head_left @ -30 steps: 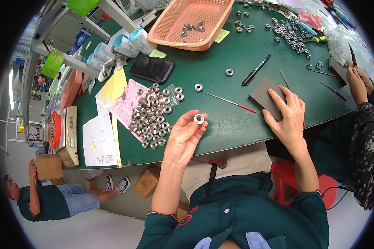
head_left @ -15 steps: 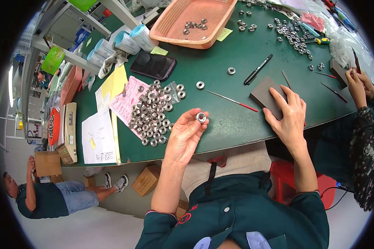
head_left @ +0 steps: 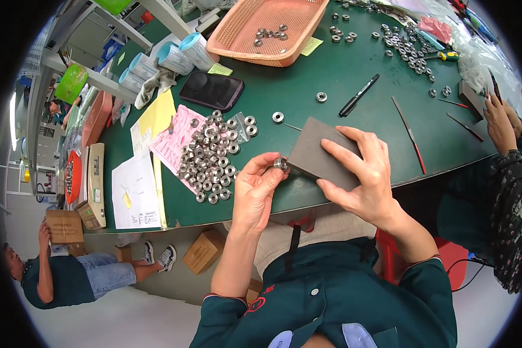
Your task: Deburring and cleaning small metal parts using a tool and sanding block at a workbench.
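Between the thumb and fingers of my left hand is a small shiny metal ring. My right hand grips a grey-brown rectangular abrasive-looking block, fingers spread over its top and thumb along its near edge. The block's left corner is right at the ring; I cannot tell whether they touch. Left of my left hand lies a heap of similar metal rings, partly on a pink sheet. Two single rings, one close to the block and another farther off, rest on the green table.
A thin file with a red handle lies right of my right hand, a black pen beyond the block. Farther back are a pink basket with several rings and a phone. At right, a co-worker's hands work beside another block.
My right hand has picked up the block and brought it left to the ring in my left hand. The red-handled file beneath it now shows; the block covers most of another file.
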